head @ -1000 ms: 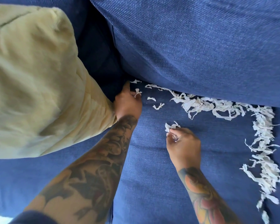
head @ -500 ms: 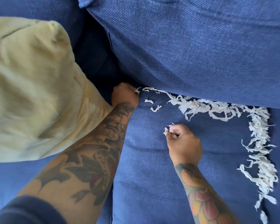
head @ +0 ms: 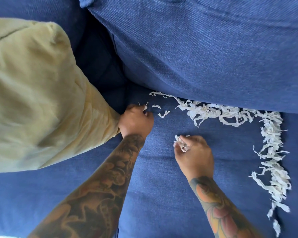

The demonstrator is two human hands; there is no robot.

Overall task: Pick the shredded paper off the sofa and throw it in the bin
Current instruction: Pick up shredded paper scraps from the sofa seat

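White shredded paper lies in a long strip along the crease under the blue back cushion, then turns down the right side of the seat. A few loose shreds lie near the left end. My left hand is curled at the gap beside the yellow pillow and pinches a small shred at its fingertips. My right hand hovers over the middle of the seat and grips a small wad of shreds in its curled fingers. No bin is in view.
A large yellow pillow fills the left side of the blue sofa seat. The blue back cushion overhangs the crease. A dark gap runs between pillow and cushion.
My left hand has drawn back slightly from the gap with a shred at its fingertips. My right hand has stayed almost in place, its fingers loosening a little round the wad.
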